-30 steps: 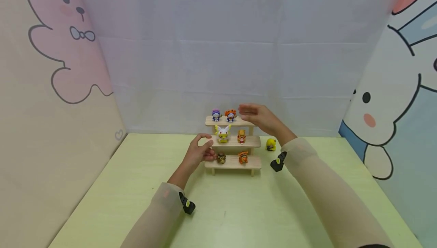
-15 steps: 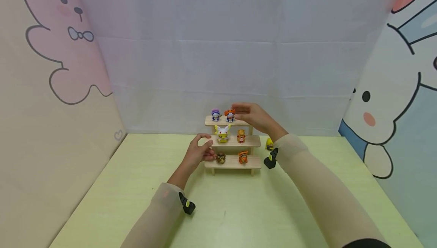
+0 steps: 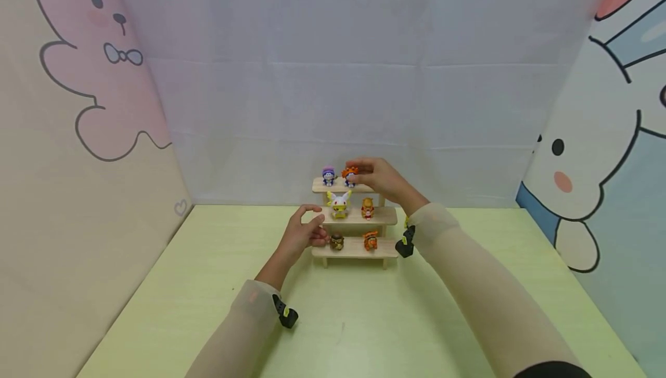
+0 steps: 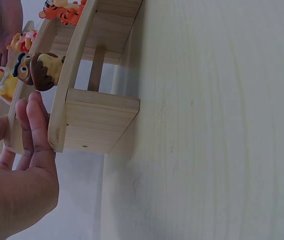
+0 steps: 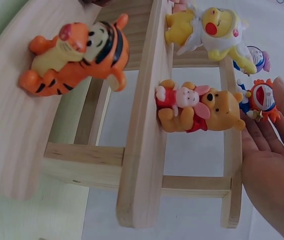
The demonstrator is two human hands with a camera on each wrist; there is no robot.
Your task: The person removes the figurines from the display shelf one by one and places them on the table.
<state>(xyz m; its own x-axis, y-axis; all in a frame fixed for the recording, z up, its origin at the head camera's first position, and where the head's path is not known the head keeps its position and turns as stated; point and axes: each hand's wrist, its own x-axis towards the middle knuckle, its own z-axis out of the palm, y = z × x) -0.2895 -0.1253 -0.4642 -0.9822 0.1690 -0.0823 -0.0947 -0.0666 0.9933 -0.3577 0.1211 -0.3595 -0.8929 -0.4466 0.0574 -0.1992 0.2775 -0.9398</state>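
Note:
A wooden three-step display shelf (image 3: pixel 382 215) bears small toy figurines. My left hand (image 3: pixel 300 233) holds its left end, thumb and fingers about the middle board, fingertips close to a brown owl figurine (image 4: pixel 45 70) on the bottom step. On the top step, my right hand (image 3: pixel 386 180) curls round a blue figurine with an orange mane (image 5: pixel 263 97): thumb across its front, fingers behind it. A blue figurine in a purple hat (image 3: pixel 328 175) stands to its left. The middle step carries a yellow figurine in a white hood (image 3: pixel 339 204) and a bear figurine (image 5: pixel 221 111).
An orange tiger figurine (image 5: pixel 84 57) sits at the right of the bottom step. A yellow figurine (image 3: pixel 406 222) on the table is mostly hidden behind my right sleeve. A pale curtain (image 3: pixel 250 135) hangs behind the shelf, with cartoon-printed panels (image 3: pixel 577 164) at both sides.
My right hand has moved left along the top step, and its thumb and fingers have come round the orange-maned figurine. My left hand stays at the shelf's left end.

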